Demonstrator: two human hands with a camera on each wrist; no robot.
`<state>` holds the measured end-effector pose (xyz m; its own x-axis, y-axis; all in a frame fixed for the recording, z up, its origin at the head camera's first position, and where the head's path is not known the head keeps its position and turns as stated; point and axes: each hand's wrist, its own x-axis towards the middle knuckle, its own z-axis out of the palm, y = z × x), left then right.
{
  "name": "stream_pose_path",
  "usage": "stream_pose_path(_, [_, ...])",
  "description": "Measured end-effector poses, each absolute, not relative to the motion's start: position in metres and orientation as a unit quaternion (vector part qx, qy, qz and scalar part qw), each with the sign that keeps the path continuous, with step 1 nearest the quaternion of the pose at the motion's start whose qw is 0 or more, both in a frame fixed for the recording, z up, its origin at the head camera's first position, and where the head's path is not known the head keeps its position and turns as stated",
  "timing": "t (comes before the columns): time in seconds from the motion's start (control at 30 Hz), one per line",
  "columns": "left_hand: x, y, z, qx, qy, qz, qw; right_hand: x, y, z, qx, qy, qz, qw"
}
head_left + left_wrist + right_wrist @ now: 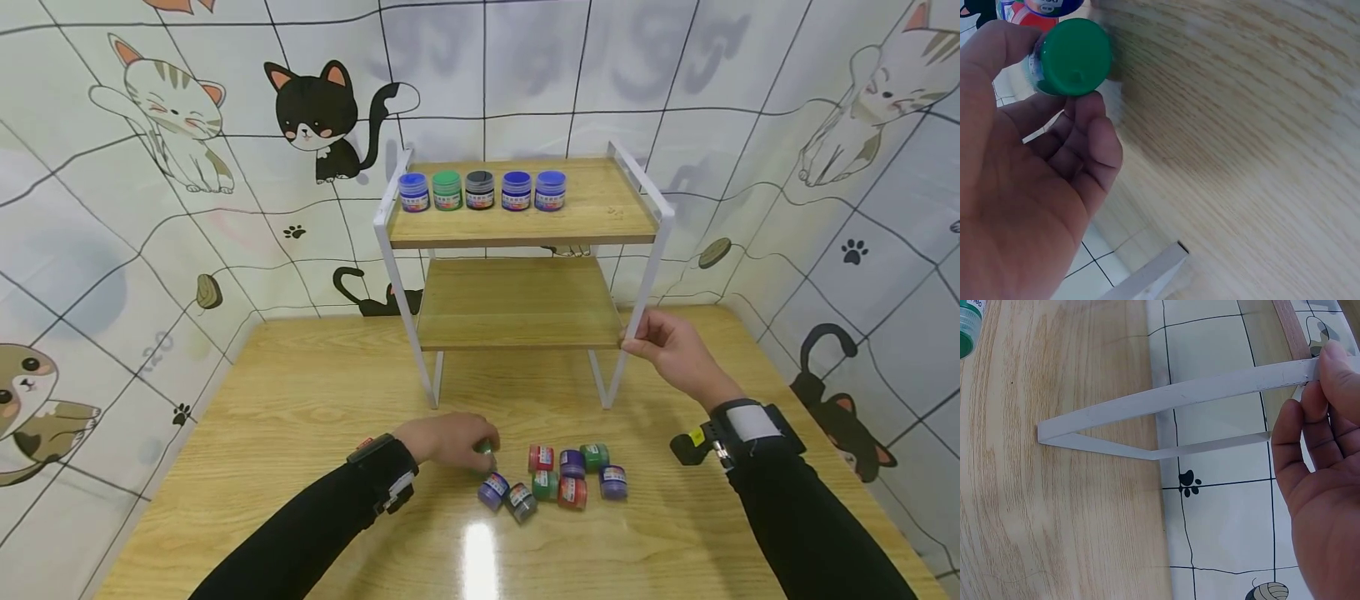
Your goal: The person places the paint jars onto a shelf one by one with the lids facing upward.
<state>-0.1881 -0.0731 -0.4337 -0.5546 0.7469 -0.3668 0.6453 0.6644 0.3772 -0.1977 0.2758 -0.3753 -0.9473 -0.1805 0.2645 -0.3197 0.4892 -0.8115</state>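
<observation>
While our left hand (pixel 450 441) pinches the green jar (pixel 1077 56) at lower centre of the head view, our right hand (pixel 684 354) grips the shelf leg (pixel 619 373) at centre right, the top board (pixel 600 200) lying straight up the frame from the jar.

High head view, close wrist views

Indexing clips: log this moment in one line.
left hand: pinches green jar | right hand: holds rack leg | top shelf: five jars
</observation>
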Motion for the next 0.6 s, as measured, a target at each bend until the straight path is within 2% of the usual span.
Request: stream_pose_path(0.6, [-0.203,-0.09,-0.421,0.395,0.854,0.194,0.276,-0.198,0.275,-0.376,0.137,-0.862,0.484,0.062])
